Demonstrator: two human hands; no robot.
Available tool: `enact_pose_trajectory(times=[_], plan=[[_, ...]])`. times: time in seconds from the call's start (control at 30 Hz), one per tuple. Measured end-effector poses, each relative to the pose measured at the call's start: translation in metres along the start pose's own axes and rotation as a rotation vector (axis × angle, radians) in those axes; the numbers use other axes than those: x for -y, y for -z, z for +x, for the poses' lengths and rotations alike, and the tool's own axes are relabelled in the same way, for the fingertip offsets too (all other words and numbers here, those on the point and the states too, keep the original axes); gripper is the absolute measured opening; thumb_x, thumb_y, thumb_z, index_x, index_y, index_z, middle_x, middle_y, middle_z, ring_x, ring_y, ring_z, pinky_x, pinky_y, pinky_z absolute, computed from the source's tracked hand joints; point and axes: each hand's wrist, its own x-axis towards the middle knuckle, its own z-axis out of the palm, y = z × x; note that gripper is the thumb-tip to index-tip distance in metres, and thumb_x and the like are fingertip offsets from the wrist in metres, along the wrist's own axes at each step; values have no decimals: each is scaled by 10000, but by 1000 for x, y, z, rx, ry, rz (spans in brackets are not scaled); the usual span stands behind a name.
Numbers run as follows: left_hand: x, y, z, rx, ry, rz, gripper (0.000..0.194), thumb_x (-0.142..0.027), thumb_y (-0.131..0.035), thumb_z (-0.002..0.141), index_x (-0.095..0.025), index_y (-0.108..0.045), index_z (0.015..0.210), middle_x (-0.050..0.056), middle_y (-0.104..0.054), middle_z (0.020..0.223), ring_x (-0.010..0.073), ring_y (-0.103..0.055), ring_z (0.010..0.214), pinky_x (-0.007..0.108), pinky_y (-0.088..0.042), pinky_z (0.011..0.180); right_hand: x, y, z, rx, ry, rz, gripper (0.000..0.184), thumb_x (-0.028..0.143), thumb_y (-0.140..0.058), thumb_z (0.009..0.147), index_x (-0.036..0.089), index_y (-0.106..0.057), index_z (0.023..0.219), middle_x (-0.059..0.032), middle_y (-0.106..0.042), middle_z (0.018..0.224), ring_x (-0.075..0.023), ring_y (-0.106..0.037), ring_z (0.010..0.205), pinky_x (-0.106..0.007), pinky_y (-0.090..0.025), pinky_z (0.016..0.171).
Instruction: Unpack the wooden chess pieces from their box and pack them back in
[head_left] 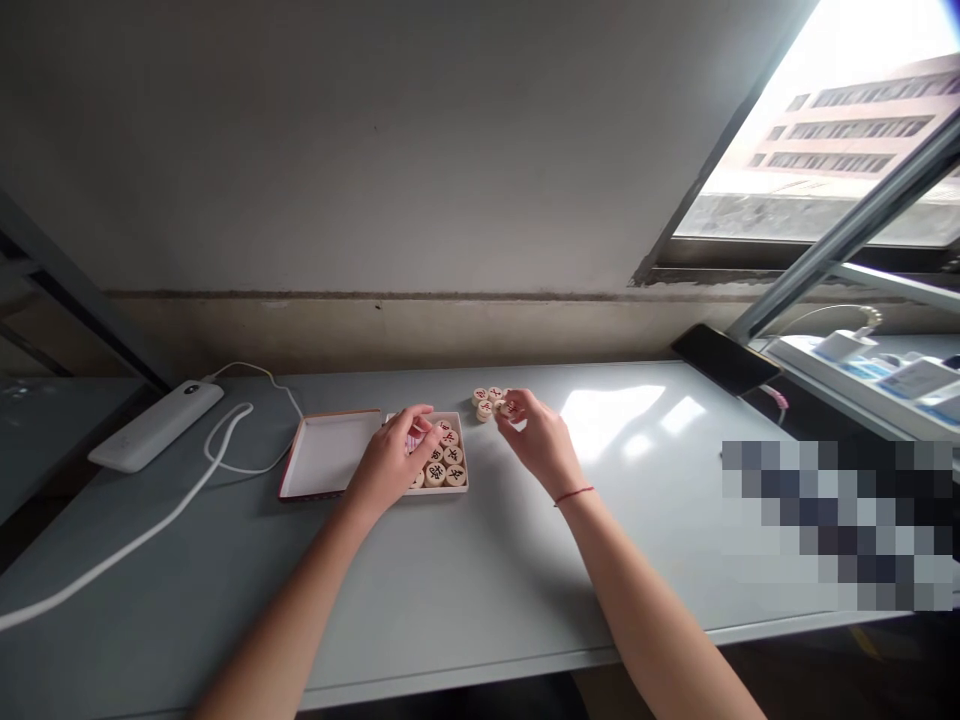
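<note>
Our left hand (391, 462) curves over the shallow box tray (465, 462), its fingers on the round Chinese chess pieces (444, 470) packed inside; whether it grips one we cannot tell. Our right hand (537, 432) pinches a piece (498, 406) beside a small cluster of pieces (484, 405) on the grey table (637, 540), just right of the tray. The white-lined lid (328, 455) lies inner face up, against the tray's left edge

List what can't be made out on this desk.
In the head view:
Tray pieces under the left hand: hidden by that hand.
Piece at the right hand's fingertips: face hidden by the fingers.
Pile of pieces: markings too small to read.
Desk's lower right: covered by a pixelated patch.
</note>
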Motion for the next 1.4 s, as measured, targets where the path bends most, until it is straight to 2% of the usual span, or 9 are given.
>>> enact_pose_trajectory(times=[0.17,0.3,0.43,0.57,0.73,0.9,1.03,1.17,1.4], plan=[[4,3,1,18,-27,36,265,-389,-473,899,-220,-576,1076,26,-664,928,185,-629,885,326,-493,837,-17,5,5,173,-192,-190,103,255,-547,795,243,-493,882,-9,-679,834,-181,-602,665,-264,-380,572],[5,5,2,17,-23,45,258,-382,-464,900,-226,-576,1072,22,-668,938,185,-628,896,321,-492,834,-16,8,6,134,-249,-129,120,330,-576,802,251,-497,846,1,-681,884,-166,-598,676,-255,-372,582],[6,7,3,21,-2,41,282,-374,-458,900,-219,-551,1115,22,-670,927,184,-627,891,318,-489,828,-12,5,5,123,-203,-102,107,314,-589,799,254,-528,864,8,-673,897,-165,-598,706,-259,-388,602],[8,8,3,25,16,35,325,-383,-451,898,-216,-521,1166,22,-671,916,190,-631,882,326,-490,819,-14,-3,3,98,-151,-173,93,316,-613,780,252,-579,839,-19,-645,960,-170,-592,709,-265,-397,585],[10,9,2,28,18,40,320,-384,-444,895,-225,-523,1161,15,-673,905,188,-643,853,316,-497,785,-22,-9,2,60,-118,-182,104,274,-566,788,261,-603,885,-20,-650,911,-170,-590,684,-262,-391,564],[12,7,3,35,29,58,328,-371,-446,889,-212,-524,1164,18,-672,909,187,-636,858,317,-492,788,-22,-10,4,59,-162,-159,192,241,-544,785,264,-562,975,-11,-677,950,-182,-598,703,-258,-370,557],[13,5,3,41,38,62,360,-364,-440,888,-199,-500,1202,23,-671,909,193,-629,870,326,-487,792,-21,-12,5,56,-203,-147,131,254,-554,796,254,-566,926,-6,-684,945,-186,-605,729,-259,-372,573],[18,2,3,25,1,101,344,-362,-439,891,-208,-510,1191,22,-671,894,199,-632,877,335,-483,815,-25,-16,5,34,-162,-126,128,270,-580,790,247,-596,915,-26,-664,1004,-190,-608,774,-268,-395,599],[24,-1,3,-13,-90,193,287,-305,-458,891,-220,-556,1148,24,-675,885,205,-624,874,331,-476,827,-29,-18,6,20,-127,-103,129,241,-564,788,238,-595,913,-27,-645,970,-178,-599,761,-272,-423,610]])
